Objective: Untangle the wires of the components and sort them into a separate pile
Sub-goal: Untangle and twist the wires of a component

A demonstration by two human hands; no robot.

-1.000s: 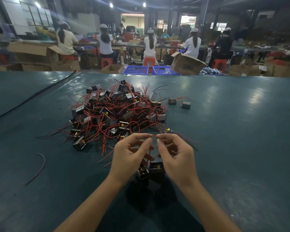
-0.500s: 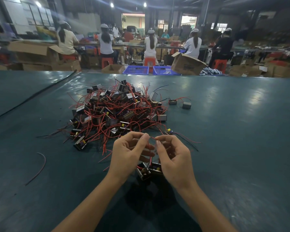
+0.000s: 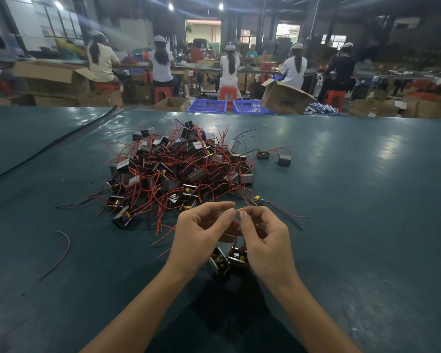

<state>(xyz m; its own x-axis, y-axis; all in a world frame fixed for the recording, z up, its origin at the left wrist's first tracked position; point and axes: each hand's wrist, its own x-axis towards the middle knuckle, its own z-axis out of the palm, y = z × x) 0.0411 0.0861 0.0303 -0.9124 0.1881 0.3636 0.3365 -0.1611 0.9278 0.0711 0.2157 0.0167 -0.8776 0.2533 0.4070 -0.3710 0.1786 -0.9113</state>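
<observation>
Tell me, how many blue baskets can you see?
2. Both sit beyond the table, side by side: left basket, right basket. Others may be hidden.

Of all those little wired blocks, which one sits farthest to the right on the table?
The grey block, lying apart from the heap, just right of a lone block with red wires.

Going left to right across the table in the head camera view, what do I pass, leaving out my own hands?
Loose red wire → tangled pile of components → small component with red wires → grey block.
</observation>
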